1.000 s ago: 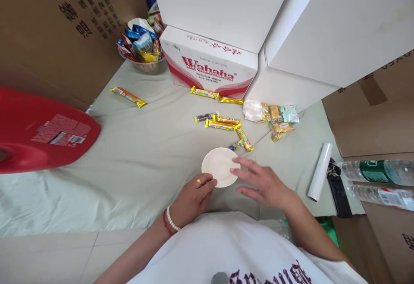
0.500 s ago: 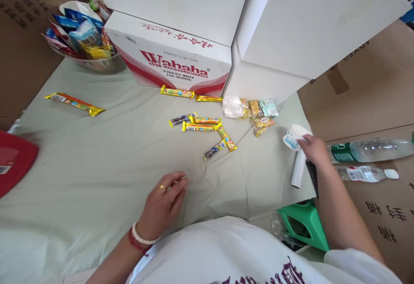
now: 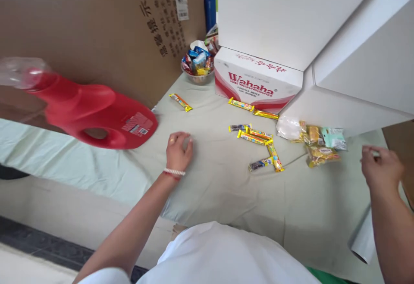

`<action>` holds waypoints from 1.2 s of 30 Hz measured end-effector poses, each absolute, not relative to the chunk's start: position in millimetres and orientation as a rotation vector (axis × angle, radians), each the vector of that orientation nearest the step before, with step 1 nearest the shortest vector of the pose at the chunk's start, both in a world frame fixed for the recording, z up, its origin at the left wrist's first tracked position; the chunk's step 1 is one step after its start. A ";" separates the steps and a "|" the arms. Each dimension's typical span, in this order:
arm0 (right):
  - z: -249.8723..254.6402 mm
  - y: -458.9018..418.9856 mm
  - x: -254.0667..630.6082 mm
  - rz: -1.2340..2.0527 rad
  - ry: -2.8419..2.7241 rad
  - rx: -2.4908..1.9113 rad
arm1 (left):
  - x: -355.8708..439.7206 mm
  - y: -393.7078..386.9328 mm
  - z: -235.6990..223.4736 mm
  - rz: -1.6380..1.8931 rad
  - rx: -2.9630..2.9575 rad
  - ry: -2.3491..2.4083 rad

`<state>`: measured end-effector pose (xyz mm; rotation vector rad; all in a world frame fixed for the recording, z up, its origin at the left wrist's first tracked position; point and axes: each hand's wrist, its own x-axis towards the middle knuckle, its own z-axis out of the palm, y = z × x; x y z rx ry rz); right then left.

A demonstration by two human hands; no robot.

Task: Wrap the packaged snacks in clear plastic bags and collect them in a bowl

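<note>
My left hand [image 3: 179,151] hovers over or rests on the cloth, its fingers bent and the thumb apart, holding nothing. Closest to it are a red jug [image 3: 106,111] on the left and a single yellow-wrapped snack stick [image 3: 181,102] farther back. At the right side, my right hand [image 3: 383,167] has loosely curled fingers with a gap at the thumb; nothing shows in it. To its left lie small wrapped snacks [image 3: 323,155] and a teal packet [image 3: 334,138]. Several wrapped snack sticks [image 3: 255,136] lie mid-table. The paper cup is out of sight.
A white and red Wahaha carton [image 3: 255,81] stands at the back, beside tall white boxes [image 3: 291,12]. Left of it sits a bowl [image 3: 200,78] of packets. Large brown cardboard [image 3: 97,25] walls the left. A white roll [image 3: 364,236] lies near my right forearm.
The view has swung left, bringing the whole red jug in. My left hand has moved left toward it. My right hand has left the paper cup, which no longer shows.
</note>
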<state>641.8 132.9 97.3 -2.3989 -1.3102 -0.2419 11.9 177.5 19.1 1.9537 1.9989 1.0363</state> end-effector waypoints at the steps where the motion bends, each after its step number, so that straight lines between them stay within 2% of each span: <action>1: 89.2 107.1 625.5 -0.099 -1.283 -2.410 | 7.0 206.1 18.2 1.062 1.878 2.086; 5: 62.9 -2.2 570.0 0.282 -1.198 -2.355 | -5.1 313.0 23.8 1.157 1.671 2.220; 9: 43.4 -83.1 547.1 0.415 -1.082 -2.373 | 4.4 356.2 18.7 0.932 1.735 2.086; 12: 28.4 -112.8 538.4 0.428 -0.986 -2.452 | 38.5 329.9 2.3 0.762 1.840 1.962; 16: 9.9 -110.4 526.5 0.397 -1.061 -2.401 | 114.3 238.7 -16.9 0.598 1.942 1.788; 19: 3.2 -92.7 520.7 0.364 -1.252 -2.400 | 163.1 181.9 -17.0 0.530 2.043 1.448; 21: 1.1 -83.4 516.8 0.322 -1.344 -2.430 | 172.7 176.8 -7.6 0.574 1.999 1.518; 23: -1.1 -79.4 511.2 0.230 -1.325 -2.492 | 159.6 203.4 8.6 0.735 1.985 1.693; 27: -7.0 -80.5 498.2 0.044 -1.251 -2.633 | 98.1 313.7 46.6 1.014 1.971 1.936; 31: -9.2 -80.5 493.5 0.040 -1.263 -2.658 | 55.4 407.7 70.2 0.865 1.902 2.036; 36: -6.1 -77.7 493.5 0.045 -1.257 -2.678 | 47.9 435.7 70.1 0.748 1.947 1.972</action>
